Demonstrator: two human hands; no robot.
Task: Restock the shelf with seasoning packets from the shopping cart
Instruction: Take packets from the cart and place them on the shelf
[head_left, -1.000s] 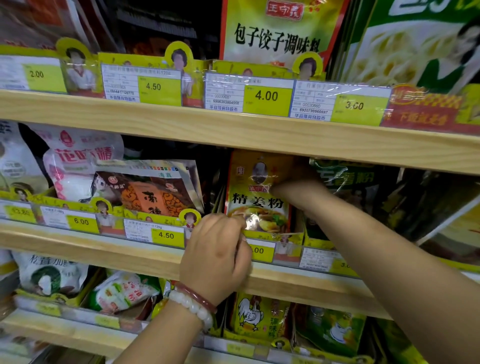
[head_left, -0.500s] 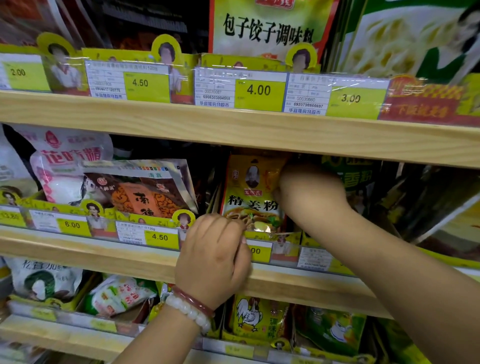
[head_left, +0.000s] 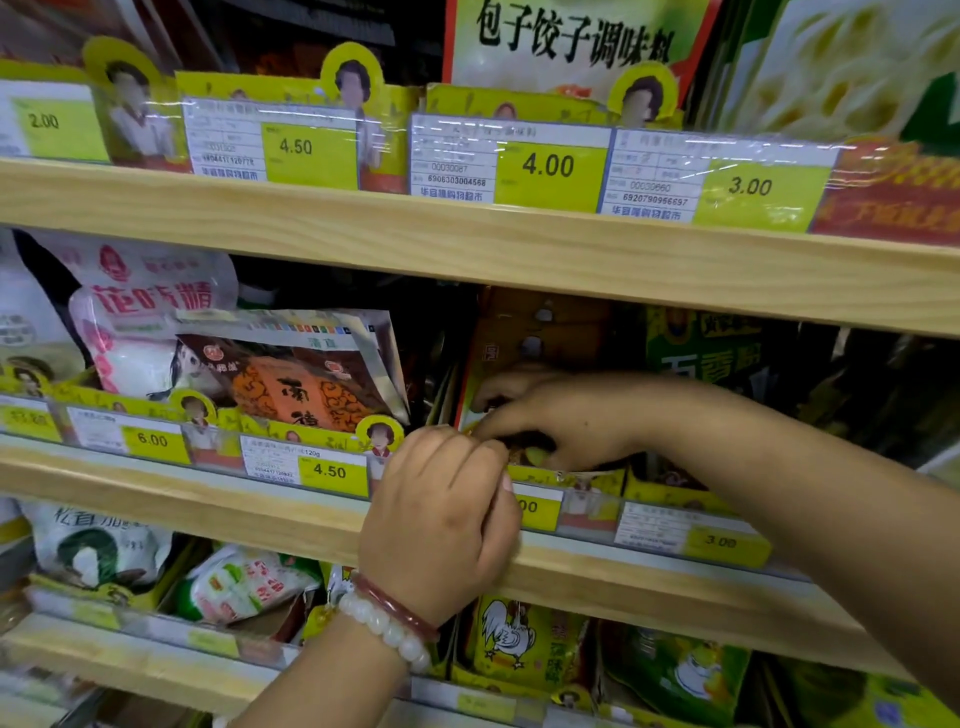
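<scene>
Right hand (head_left: 561, 415) dropped lower on one packet (head_left: 540, 332).

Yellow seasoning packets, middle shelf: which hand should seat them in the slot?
Probably right. The right hand already lies on the yellow seasoning packets inside the shelf; the left hand is curled lower at the price-tag rail.

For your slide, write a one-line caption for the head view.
Both hands work a yellow seasoning packet into the middle shelf: right hand on its face, left hand at the price rail.

Right hand (head_left: 561, 415) hides the yellow packet's (head_left: 540, 332) front.
</scene>
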